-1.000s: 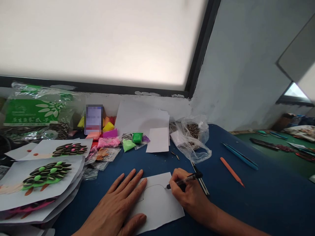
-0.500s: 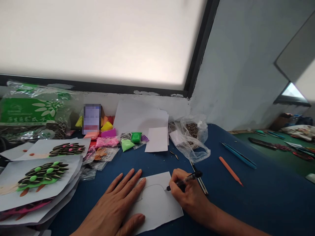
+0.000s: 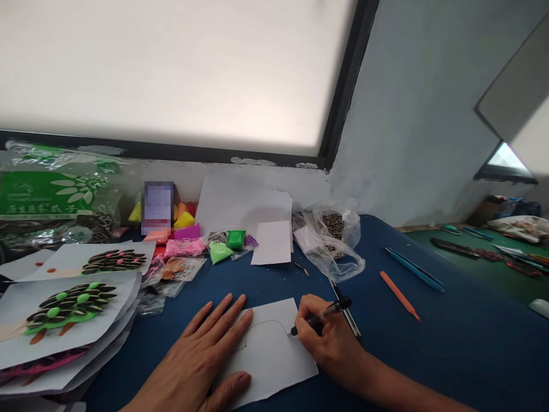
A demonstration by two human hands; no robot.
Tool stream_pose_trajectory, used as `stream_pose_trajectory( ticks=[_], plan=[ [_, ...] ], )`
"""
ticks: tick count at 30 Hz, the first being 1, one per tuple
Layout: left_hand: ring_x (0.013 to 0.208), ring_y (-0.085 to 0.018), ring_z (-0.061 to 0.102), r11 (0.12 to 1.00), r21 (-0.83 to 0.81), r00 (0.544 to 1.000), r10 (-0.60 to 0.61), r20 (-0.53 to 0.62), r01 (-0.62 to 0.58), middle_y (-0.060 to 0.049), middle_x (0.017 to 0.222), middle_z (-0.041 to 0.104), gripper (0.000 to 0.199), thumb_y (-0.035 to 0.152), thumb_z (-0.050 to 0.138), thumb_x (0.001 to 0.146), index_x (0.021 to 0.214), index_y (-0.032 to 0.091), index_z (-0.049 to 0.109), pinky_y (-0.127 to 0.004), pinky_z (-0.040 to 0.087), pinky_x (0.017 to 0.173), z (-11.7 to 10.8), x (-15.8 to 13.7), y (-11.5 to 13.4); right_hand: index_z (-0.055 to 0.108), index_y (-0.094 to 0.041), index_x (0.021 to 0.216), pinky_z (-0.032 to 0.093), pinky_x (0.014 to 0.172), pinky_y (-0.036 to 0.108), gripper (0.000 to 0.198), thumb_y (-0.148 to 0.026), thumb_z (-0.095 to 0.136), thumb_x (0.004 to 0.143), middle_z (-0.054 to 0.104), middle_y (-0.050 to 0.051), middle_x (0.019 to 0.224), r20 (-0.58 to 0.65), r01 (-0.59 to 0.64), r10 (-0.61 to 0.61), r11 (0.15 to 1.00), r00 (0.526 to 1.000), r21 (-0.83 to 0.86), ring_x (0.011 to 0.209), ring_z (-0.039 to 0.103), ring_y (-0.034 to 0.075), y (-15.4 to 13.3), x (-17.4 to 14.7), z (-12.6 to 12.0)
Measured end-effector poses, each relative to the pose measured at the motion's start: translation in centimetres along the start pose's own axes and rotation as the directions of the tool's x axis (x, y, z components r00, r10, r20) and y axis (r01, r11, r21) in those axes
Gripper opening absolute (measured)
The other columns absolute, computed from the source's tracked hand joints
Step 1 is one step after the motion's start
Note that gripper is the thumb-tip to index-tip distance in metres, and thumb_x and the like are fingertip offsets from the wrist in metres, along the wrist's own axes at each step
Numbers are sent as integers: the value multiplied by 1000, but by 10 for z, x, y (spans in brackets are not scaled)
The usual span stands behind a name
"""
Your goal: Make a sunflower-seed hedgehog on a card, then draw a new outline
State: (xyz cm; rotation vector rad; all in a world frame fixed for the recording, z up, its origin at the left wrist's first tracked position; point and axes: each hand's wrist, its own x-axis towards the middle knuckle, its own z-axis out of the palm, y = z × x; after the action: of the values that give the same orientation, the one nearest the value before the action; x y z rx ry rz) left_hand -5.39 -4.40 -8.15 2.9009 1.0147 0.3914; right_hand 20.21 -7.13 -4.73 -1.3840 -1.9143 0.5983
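A sheet of white paper (image 3: 274,360) with one torn-looking lower edge lies on the blue table in front of me. On it runs a thin dark curved line, like an arch. My left hand (image 3: 210,349) rests flat on the paper's left side, fingers spread. My right hand (image 3: 330,337) is closed around a black pen (image 3: 330,312), whose tip touches the paper at the right end of the line. Partly behind the right hand lies a thin metal-edged tool (image 3: 352,320), its kind unclear.
At left are stacked papers (image 3: 124,320) decorated with seeds and clay. Behind them stand a green seed bag (image 3: 38,191), colourful clay packets (image 3: 184,247) and a phone-like screen (image 3: 157,206). Rightward lie a clear bag of seeds (image 3: 334,229), an orange clay tool (image 3: 398,294) and blue tweezers (image 3: 414,269).
The whole view has shifted very slightly. The pen tip has moved a tiny way down, with the line lengthening a little. My left hand stays in place on the paper.
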Motion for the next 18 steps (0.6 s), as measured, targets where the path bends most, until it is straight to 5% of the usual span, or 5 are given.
stream_pose_trajectory(
  ticks=[18],
  plan=[
    [137,-33,35,1000,2,998,-12,-59,12,-4,155,23,84,57,54,88,152,31,6,-48,38,108,-6,-1,3,37,-21,63,34,54,27,18,-16,42,80,41,-2,63,-23,32,-32,999,999,-2,59,43,13,-1,-1,-1]
  ],
)
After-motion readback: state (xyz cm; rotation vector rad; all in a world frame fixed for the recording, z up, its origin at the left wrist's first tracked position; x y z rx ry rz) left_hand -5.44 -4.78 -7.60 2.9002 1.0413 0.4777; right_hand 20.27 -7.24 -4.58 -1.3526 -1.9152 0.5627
